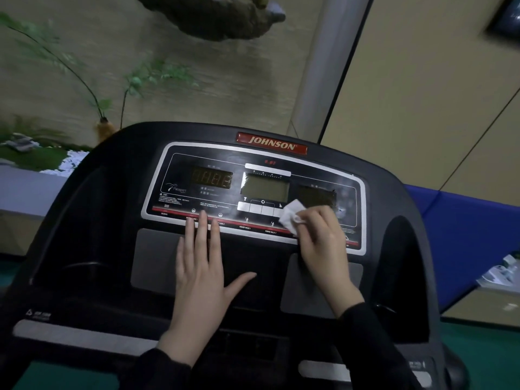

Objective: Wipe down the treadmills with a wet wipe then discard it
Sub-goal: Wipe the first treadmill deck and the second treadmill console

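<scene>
White and bunched, the wipe [291, 216] is pinched in your right hand [320, 237], whose fingers curl round its lower right part. It lies against the treadmill [107, 209] panel [355, 192], just below the dark right display [316, 196] and at the right end of the row of pale buttons [256, 207]. It is too crumpled to show a clear long axis, but its free end sticks out up and to the left of your fingers, towards the centre screen [266, 188]. Your left hand [201, 263] lies flat on the console. Its fingers are straight and close together and point up the panel, with the tips on the red strip along the lower edge. The thumb is spread out to the right. The palm rests on the dark surface at the right edge of the left grey pad [153, 257]. Black sleeves [365, 339] cover both your wrists.
</scene>
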Available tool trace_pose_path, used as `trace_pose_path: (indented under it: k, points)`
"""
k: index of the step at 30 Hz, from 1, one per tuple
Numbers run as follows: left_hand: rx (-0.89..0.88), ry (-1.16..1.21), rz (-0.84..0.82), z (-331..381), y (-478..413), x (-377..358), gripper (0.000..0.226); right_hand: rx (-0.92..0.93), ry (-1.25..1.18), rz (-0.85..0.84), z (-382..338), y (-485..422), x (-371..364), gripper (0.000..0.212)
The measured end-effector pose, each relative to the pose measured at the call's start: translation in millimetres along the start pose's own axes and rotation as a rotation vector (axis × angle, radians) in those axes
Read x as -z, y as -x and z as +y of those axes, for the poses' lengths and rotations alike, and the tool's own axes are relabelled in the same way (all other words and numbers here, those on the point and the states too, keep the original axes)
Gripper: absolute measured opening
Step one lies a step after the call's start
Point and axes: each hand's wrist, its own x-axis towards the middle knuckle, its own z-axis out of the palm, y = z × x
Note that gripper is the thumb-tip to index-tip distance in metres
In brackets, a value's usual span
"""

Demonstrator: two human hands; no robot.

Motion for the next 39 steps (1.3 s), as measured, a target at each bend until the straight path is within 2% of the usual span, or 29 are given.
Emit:
trace_pose_path:
  k: [5, 8, 13, 16, 20, 25, 28, 34, 39]
  points:
    - [0.011, 0.002, 0.003, 1.6, 0.7, 0.3, 0.105, -0.183, 0.005, 0.165, 18.9, -33.1, 12.6, 0.009]
    - [0.02, 0.009, 0.01, 3.1, 0.9, -0.1, 0.105, -0.218, 0.012, 0.199, 15.9, -57.2, 4.2, 0.009]
    - [0.035, 0.02, 0.02, 4.9, 1.7, -1.2, 0.104, 0.066, 0.014, -0.024, -11.9, -44.9, -16.3, 0.008]
    - [0.042, 0.03, 0.02, 4.6, 3.2, -3.4, 0.104, 0.122, -0.006, -0.08, -6.5, -17.3, -5.6, 0.006]
    - [0.04, 0.051, 0.02, 4.2, 3.7, -5.9, 0.104, 0.003, 0.027, 0.006, 23.6, -0.3, 19.0, 0.007]
    - [0.037, 0.053, 0.019, 4.4, 4.3, -4.8, 0.104, -0.172, 0.076, 0.161, 48.2, -34.6, 35.9, 0.006]
    - [0.036, 0.051, 0.018, 4.6, 4.9, -4.1, 0.104, -0.183, 0.072, 0.171, 44.1, -32.9, 29.8, 0.008]
    - [0.029, 0.06, 0.021, 4.4, 4.7, -3.3, 0.104, -0.069, 0.052, 0.052, 34.9, 24.3, 32.5, 0.008]
    - [0.027, 0.046, 0.021, 5.0, 4.9, -3.0, 0.104, -0.275, 0.077, 0.238, 49.3, 17.6, 42.9, 0.01]
